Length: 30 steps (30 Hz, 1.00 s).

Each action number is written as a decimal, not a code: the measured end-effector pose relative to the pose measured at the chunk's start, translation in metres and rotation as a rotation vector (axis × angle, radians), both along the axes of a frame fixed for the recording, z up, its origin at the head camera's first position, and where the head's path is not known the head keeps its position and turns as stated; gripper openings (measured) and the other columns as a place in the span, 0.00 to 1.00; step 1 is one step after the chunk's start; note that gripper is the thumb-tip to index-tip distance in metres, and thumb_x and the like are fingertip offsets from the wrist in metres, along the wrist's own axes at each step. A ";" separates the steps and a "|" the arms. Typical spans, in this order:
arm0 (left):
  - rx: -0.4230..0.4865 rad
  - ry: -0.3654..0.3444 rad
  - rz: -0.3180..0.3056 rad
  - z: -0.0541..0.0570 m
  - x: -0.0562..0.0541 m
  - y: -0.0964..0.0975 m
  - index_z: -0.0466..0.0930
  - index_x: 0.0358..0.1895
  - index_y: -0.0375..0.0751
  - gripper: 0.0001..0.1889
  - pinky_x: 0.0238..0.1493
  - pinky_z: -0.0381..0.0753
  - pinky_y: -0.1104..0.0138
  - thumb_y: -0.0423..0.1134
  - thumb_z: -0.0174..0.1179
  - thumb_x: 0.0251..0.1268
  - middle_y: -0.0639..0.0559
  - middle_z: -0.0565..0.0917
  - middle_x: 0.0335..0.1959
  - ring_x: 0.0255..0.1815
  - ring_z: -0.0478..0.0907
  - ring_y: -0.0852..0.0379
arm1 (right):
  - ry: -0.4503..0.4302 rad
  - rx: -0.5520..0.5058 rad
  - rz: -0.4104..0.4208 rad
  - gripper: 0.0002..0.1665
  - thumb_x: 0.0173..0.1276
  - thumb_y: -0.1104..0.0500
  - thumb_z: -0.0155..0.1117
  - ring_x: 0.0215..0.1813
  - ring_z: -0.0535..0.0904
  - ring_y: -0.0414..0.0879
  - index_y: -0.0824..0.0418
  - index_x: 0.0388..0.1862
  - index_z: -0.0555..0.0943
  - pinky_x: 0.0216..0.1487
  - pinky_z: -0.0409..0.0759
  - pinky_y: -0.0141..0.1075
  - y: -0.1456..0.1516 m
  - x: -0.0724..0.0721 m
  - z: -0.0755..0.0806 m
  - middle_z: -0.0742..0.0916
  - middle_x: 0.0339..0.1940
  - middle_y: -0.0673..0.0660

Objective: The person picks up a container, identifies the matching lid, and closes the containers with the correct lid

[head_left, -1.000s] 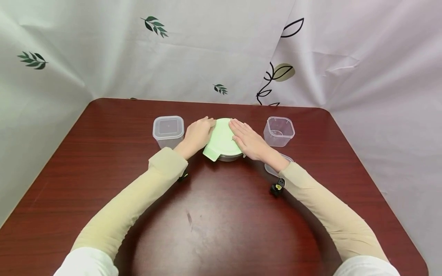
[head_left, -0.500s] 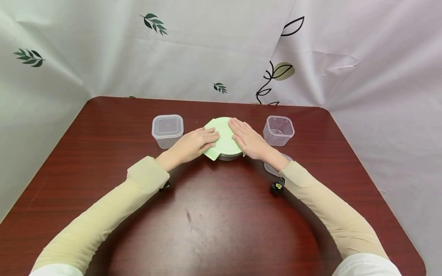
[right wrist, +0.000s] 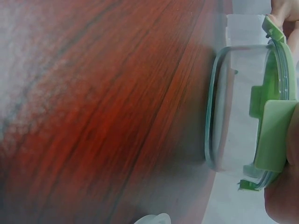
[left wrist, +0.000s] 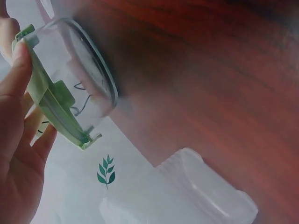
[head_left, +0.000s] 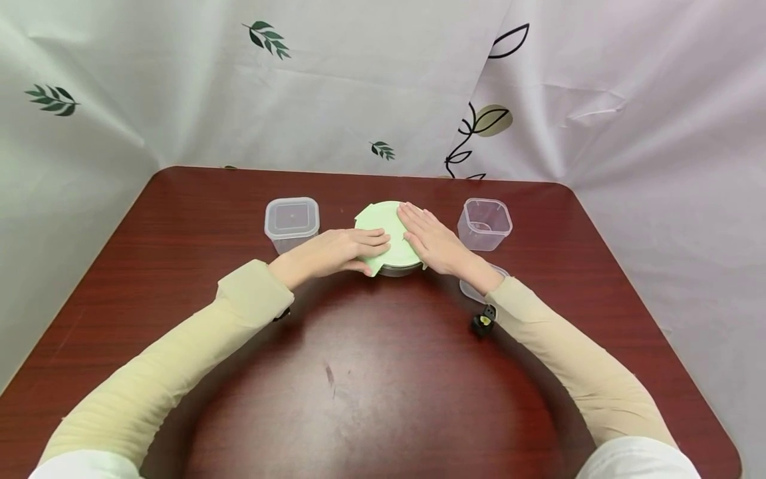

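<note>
A round glass food container (left wrist: 91, 77) with a pale green snap-on lid (head_left: 385, 219) stands toward the back of the table. My left hand (head_left: 335, 253) reaches from the left, its fingers lying across the lid's near left part. In the left wrist view its thumb touches the lid's edge by a clip. Flat on the right side of the lid rests my right hand (head_left: 433, 239), fingers extended. One clip (right wrist: 276, 135) hangs down beside the glass wall in the right wrist view. Whether the clips are fastened cannot be told.
Left of the container is a clear plastic box (head_left: 292, 218) with its lid on. A lidless clear box (head_left: 485, 229) stands on the right. Partly under my right forearm lies a loose clear lid (head_left: 473, 291). A patterned white cloth (head_left: 335, 93) hangs behind the table.
My left hand has shifted from the lid's far left edge toward its near side, fingers now further over the lid. The left forearm swung outward. My right hand stays put.
</note>
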<state>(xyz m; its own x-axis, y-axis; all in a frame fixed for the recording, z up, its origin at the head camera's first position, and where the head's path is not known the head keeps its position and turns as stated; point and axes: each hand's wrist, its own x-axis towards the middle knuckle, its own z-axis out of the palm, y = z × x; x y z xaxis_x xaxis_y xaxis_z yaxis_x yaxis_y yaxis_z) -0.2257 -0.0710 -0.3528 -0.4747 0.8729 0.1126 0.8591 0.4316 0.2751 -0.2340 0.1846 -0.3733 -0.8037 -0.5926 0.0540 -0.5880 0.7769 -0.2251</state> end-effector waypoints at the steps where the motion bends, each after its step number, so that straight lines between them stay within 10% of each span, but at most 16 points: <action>1: -0.012 0.005 -0.013 0.001 -0.001 0.000 0.69 0.68 0.42 0.33 0.70 0.66 0.58 0.49 0.63 0.59 0.50 0.70 0.69 0.73 0.63 0.52 | 0.000 0.000 0.000 0.33 0.80 0.51 0.34 0.81 0.43 0.48 0.63 0.78 0.49 0.79 0.43 0.47 0.000 0.000 0.000 0.53 0.80 0.57; 30: -0.091 0.381 -0.057 -0.006 0.002 0.012 0.79 0.60 0.52 0.28 0.47 0.83 0.64 0.46 0.69 0.51 0.51 0.79 0.61 0.65 0.74 0.54 | 0.024 -0.023 -0.016 0.32 0.79 0.51 0.36 0.81 0.43 0.49 0.62 0.77 0.50 0.79 0.42 0.48 0.000 -0.001 -0.005 0.54 0.80 0.57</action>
